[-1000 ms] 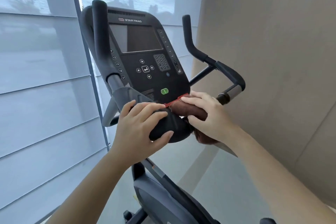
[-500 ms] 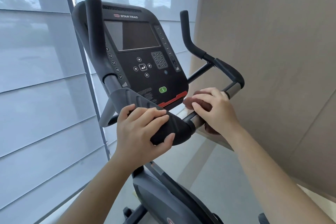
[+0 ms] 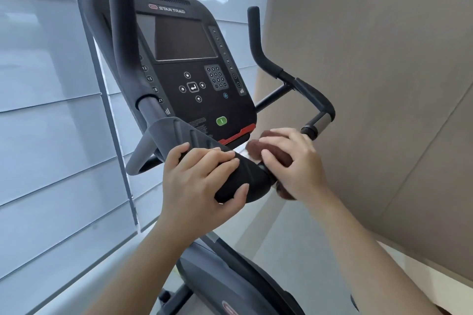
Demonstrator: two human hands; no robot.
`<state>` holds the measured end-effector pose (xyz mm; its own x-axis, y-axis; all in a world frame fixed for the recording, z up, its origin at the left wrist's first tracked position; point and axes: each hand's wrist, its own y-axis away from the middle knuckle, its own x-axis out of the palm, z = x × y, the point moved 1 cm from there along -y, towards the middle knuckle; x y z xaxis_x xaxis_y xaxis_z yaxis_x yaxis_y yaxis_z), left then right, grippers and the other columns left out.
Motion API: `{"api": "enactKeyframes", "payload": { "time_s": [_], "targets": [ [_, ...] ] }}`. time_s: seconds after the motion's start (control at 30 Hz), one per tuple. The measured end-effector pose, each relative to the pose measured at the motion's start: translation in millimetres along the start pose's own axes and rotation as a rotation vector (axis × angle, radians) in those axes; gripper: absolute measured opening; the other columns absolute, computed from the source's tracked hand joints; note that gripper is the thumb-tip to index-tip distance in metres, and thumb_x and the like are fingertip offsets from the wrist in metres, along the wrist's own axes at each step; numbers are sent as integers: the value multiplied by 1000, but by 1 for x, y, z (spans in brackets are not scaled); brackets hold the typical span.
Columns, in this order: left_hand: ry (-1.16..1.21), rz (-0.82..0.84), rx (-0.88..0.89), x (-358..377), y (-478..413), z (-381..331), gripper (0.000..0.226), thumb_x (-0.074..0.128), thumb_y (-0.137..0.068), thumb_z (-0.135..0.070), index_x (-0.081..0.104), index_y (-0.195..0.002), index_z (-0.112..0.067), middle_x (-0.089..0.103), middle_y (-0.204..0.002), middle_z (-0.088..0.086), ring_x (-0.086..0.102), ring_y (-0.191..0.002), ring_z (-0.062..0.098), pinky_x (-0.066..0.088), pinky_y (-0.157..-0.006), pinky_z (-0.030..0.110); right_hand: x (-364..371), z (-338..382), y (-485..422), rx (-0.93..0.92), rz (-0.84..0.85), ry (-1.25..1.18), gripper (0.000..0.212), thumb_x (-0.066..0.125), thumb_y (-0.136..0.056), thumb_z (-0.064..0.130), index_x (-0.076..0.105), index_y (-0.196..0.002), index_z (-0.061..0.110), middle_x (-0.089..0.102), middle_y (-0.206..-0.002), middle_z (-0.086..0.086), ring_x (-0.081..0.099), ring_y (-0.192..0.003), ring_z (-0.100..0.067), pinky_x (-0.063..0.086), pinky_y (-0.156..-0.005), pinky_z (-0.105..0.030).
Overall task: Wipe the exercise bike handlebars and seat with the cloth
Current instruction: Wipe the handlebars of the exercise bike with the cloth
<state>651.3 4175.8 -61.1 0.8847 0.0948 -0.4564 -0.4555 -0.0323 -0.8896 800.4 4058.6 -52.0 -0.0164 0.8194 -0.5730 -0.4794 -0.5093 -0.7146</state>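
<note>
Brown, fuzzy cloth (image 3: pixel 256 147) sits bunched under my right hand (image 3: pixel 297 163). My fingers curl round it and hold it on the handlebars (image 3: pixel 314 103), just right of the black pad (image 3: pixel 247 178) and below the console (image 3: pixel 194 71). A tuft hangs under my palm. My left hand (image 3: pixel 202 181) grips the pad, fingers on top and thumb wrapped underneath.

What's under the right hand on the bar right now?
The brown cloth, bunched round the handlebar and gripped by the right hand. A tuft shows below the hand. The bar section beneath is covered.
</note>
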Motion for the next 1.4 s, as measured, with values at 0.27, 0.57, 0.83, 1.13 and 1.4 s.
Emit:
{"api": "enactKeyframes", "payload": {
  "time_s": [0.27, 0.57, 0.83, 1.13, 1.4],
  "targets": [
    [-57, -30, -4, 2, 0, -2, 26, 58, -74, -38, 75, -79, -18, 72, -88, -5, 66, -81, 18, 39, -88, 40, -7, -34, -55, -62, 364, 146, 17, 56, -80, 37, 69, -88, 30, 66, -96, 8, 51, -92, -16, 42, -79, -31],
    [-268, 3, -168, 13, 5, -37, 30, 51, -82, -30, 72, -83, -9, 69, -95, 4, 60, -92, 24, 35, -96, 50, -5, -37, -39, -320, 261, -43, 29, 51, -77, 39, 69, -96, 28, 66, -102, 9, 54, -95, -17, 43, -81, -28],
    [-458, -236, -264, 36, 3, -48, 30, 48, -79, -27, 71, -70, -9, 70, -83, 2, 59, -81, 20, 38, -90, 48, -2, -80, -40, -259, 13, -206, 30, 49, -78, 35, 71, -94, 22, 67, -100, 2, 56, -91, -21, 46, -82, -34],
    [-457, -270, -225, 36, 2, -49, 25, 52, -75, -23, 70, -68, -7, 70, -80, 4, 64, -77, 25, 41, -84, 49, 45, -27, 23, -399, -491, -391, 26, 59, -77, 27, 64, -100, 18, 67, -104, -14, 61, -93, -28, 49, -82, -36],
    [-391, -298, -299, 36, 1, -54, 21, 52, -73, -18, 69, -68, -7, 69, -77, 3, 63, -75, 26, 42, -82, 50, 55, -48, 18, -134, -628, -395, 25, 55, -82, 24, 65, -101, 12, 63, -108, -17, 58, -96, -29, 50, -79, -45]
  ]
}}
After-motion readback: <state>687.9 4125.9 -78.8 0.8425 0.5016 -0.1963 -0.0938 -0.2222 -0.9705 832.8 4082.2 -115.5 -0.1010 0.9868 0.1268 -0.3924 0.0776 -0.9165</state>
